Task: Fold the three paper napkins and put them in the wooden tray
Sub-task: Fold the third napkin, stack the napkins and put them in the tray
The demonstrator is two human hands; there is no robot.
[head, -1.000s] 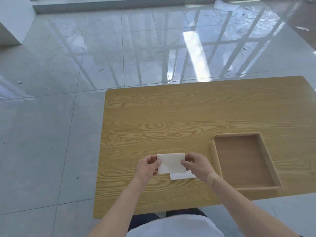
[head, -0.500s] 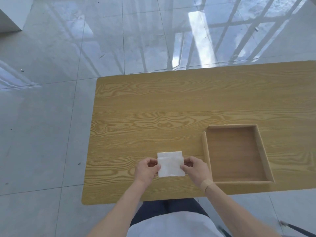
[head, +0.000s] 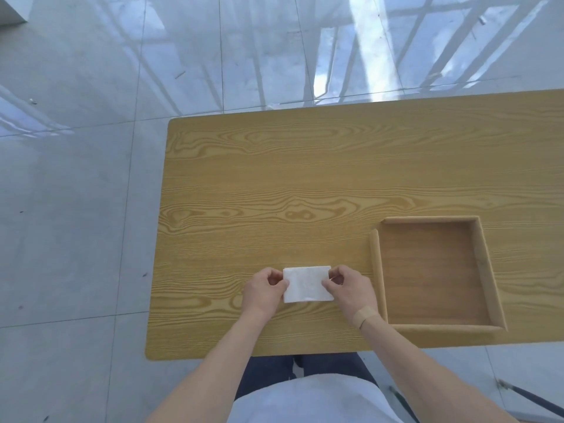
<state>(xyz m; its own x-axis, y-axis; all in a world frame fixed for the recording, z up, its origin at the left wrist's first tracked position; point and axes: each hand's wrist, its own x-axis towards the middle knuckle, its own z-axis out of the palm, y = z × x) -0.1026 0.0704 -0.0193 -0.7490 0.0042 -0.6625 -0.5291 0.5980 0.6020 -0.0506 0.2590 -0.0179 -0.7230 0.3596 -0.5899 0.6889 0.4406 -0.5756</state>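
Observation:
A white paper napkin lies flat on the wooden table near its front edge, folded into a small rectangle. My left hand pinches its left edge and my right hand pinches its right edge. Whether more napkins lie under it I cannot tell. The wooden tray stands just right of my right hand, and nothing lies inside it.
The table's left edge and front edge drop off to a shiny tiled floor. A thin dark bar shows at the bottom right beside my lap.
The napkin was held up above a second white piece; now it lies flat on the table as one neat rectangle. The camera has tilted down and nearer.

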